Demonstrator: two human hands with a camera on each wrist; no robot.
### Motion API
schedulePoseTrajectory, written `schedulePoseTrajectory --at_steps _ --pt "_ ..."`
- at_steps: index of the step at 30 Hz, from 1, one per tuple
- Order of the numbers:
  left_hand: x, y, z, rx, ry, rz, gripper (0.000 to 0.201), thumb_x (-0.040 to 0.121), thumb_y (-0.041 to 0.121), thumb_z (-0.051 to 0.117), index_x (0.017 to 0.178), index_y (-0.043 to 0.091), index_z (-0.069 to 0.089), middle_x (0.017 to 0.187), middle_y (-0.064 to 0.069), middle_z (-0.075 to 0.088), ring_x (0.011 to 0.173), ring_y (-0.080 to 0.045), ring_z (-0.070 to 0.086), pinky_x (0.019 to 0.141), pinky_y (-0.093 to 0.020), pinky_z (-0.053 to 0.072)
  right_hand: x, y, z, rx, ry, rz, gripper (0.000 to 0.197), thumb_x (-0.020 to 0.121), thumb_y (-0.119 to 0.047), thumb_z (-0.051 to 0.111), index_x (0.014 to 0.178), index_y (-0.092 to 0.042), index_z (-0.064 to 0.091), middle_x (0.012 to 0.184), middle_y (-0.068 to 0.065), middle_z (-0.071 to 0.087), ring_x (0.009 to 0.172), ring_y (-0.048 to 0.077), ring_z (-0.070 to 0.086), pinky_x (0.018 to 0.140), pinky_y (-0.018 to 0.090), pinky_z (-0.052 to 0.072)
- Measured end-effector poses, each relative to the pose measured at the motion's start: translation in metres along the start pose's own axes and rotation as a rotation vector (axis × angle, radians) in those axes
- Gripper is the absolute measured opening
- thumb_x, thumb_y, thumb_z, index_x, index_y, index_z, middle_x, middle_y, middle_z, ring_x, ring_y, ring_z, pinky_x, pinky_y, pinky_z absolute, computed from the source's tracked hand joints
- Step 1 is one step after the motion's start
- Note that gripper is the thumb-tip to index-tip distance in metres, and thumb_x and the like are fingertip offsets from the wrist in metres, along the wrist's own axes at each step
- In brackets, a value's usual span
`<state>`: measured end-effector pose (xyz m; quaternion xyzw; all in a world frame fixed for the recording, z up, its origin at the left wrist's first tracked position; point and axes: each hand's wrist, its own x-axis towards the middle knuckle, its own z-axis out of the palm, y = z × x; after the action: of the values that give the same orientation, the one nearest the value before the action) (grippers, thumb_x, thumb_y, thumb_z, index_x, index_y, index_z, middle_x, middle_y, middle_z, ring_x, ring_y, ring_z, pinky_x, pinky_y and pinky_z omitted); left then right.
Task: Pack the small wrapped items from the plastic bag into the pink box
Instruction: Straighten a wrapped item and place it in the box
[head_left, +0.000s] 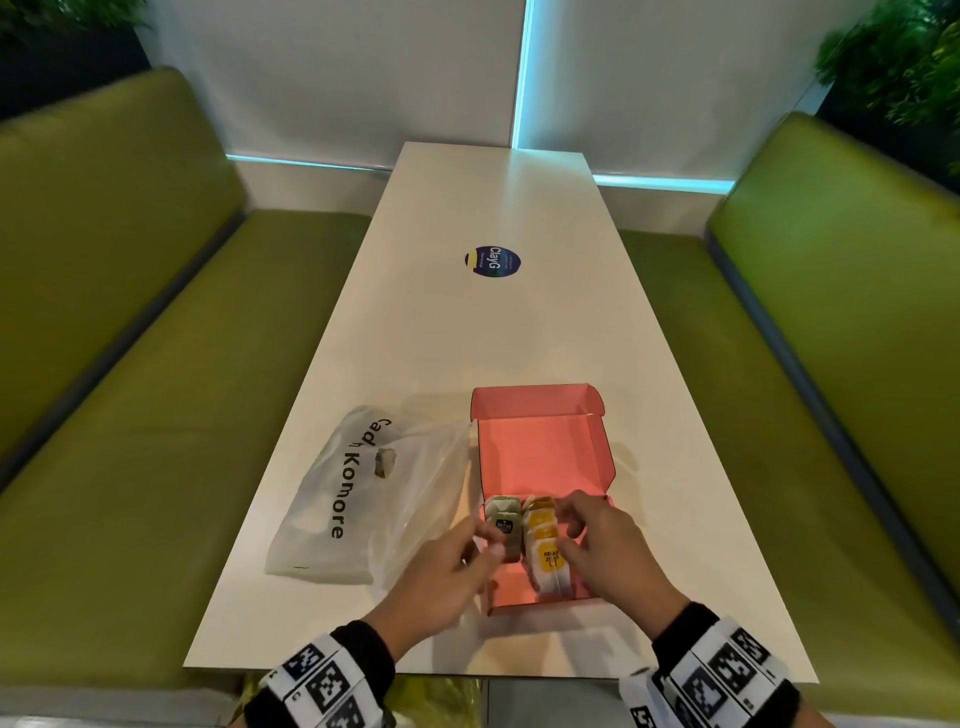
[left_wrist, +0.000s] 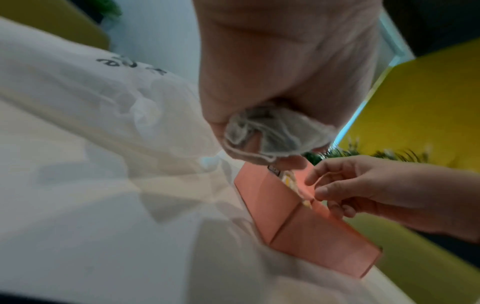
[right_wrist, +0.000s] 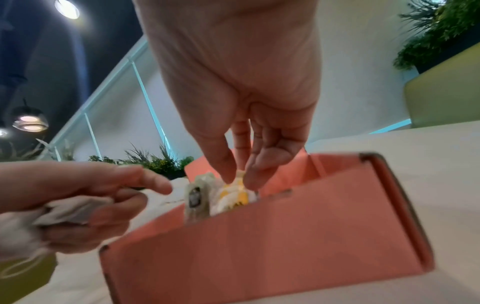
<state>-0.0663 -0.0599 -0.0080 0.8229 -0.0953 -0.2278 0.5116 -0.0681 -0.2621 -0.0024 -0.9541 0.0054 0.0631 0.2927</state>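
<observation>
Pink box (head_left: 540, 452), lid open, low centre of the head view. Yellow packets (head_left: 546, 551) in a row down its near right part, grey-green packets (head_left: 504, 525) just left of them. Right hand (head_left: 602, 545) over the yellow row, fingertips (right_wrist: 235, 179) pinching the top of one packet — gripping it. Left hand (head_left: 441, 577) at the box's near left corner, fingers curled round crumpled grey-white wrapped stuff (left_wrist: 270, 133) — one item or several, cannot tell. Bag (head_left: 358, 488) flat on the table (head_left: 467, 322), left of the box, touching or just beside it. Row's long axis: near to far. Free floor beyond the rows, up the frame. Probably next — left hand's load into the box, right and slightly forward; left hand nearer that grey-green column.
</observation>
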Motion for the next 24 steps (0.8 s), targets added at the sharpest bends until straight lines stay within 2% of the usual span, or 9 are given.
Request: schedulePoseTrajectory --at_steps 2,4,6,11,15,17,19,21,24 --pt "0.000 0.006 -0.005 -0.404 -0.032 -0.112 0.024 0.101 0.033 0.034 0.112 0.021 0.053 0.068 0.000 0.048 0.044 -0.003 0.041 0.038 -0.019 0.028 -0.006 -0.013 -0.003 0.148 0.013 -0.066 0.020 0.081 -0.010 0.064 0.084 -0.028 0.056 0.073 -0.008 0.054 0.056 0.004 0.049 0.058 0.013 0.036" --pt "0.003 0.010 -0.006 -0.670 -0.053 -0.142 0.037 0.097 0.044 0.037 0.118 0.017 0.050 0.070 -0.004 0.050 0.051 -0.013 0.043 0.044 -0.022 0.031 -0.013 -0.029 -0.006 0.337 -0.048 -0.139 0.028 0.080 -0.010 0.067 0.077 -0.036 0.055 0.071 -0.007 0.057 0.058 0.002 0.054 0.058 0.012 0.038" --pt "0.005 0.014 -0.005 -0.827 -0.083 -0.123 0.054 0.087 0.057 0.042 0.121 0.015 0.049 0.080 -0.011 0.055 0.065 -0.023 0.048 0.055 -0.026 0.036 -0.019 -0.042 -0.005 0.453 -0.127 -0.245 0.025 0.077 -0.017 0.070 0.087 -0.038 0.061 0.083 -0.008 0.060 0.070 0.004 0.058 0.063 0.013 0.042" --pt "0.004 0.023 -0.005 -0.852 -0.156 -0.085 0.070 0.081 0.066 0.019 0.123 0.018 0.048 0.101 -0.009 0.067 0.089 -0.022 0.065 0.072 -0.031 0.052 -0.022 -0.052 -0.001 0.428 -0.133 -0.404 0.044 0.076 -0.019 0.071 0.111 -0.042 0.057 0.097 -0.013 0.045 0.077 0.012 0.053 0.070 0.007 0.039" --pt "0.003 0.016 -0.005 -0.878 -0.182 -0.115 0.076 0.076 0.072 0.024 0.125 0.017 0.046 0.098 -0.009 0.066 0.094 -0.029 0.055 0.080 -0.036 0.044 -0.019 -0.050 0.001 0.376 -0.095 -0.414 0.031 0.077 -0.011 0.063 0.100 -0.030 0.066 0.090 -0.015 0.050 0.074 0.003 0.053 0.067 0.009 0.040" --pt "0.004 0.012 -0.003 -0.798 -0.201 -0.131 0.076 0.074 0.075 0.025 0.123 0.021 0.047 0.099 -0.008 0.066 0.088 -0.027 0.048 0.072 -0.036 0.040 -0.018 -0.049 0.003 0.376 -0.050 -0.373 0.022 0.076 -0.004 0.063 0.091 -0.018 0.071 0.081 -0.022 0.056 0.069 0.000 0.055 0.063 0.007 0.039" --pt "0.002 0.011 -0.004 -0.707 -0.194 -0.136 0.071 0.078 0.072 0.021 0.120 0.023 0.050 0.097 -0.003 0.065 0.067 -0.017 0.048 0.057 -0.029 0.034 -0.017 -0.048 0.002 0.439 0.002 -0.277 0.018 0.076 0.002 0.063 0.084 -0.012 0.071 0.075 -0.024 0.063 0.064 0.001 0.059 0.062 0.008 0.041" --pt "-0.002 0.012 -0.007 -0.602 -0.170 -0.120 0.063 0.084 0.067 0.020 0.118 0.025 0.053 0.093 0.000 0.060 0.051 -0.011 0.040 0.048 -0.025 0.021 -0.017 -0.047 0.000 0.567 -0.004 -0.128 0.017 0.078 0.002 0.064 0.077 -0.014 0.068 0.063 -0.012 0.064 0.054 0.006 0.059 0.056 0.014 0.043" --pt "-0.007 0.016 -0.011 -0.478 -0.088 -0.068 0.042 0.094 0.050 0.035 0.112 0.019 0.058 0.079 0.002 0.055 0.046 -0.008 0.038 0.038 -0.017 0.020 -0.018 -0.043 0.000 0.799 -0.067 0.079 0.010 0.081 0.000 0.062 0.075 -0.008 0.064 0.058 -0.002 0.057 0.047 0.011 0.052 0.048 0.019 0.038"
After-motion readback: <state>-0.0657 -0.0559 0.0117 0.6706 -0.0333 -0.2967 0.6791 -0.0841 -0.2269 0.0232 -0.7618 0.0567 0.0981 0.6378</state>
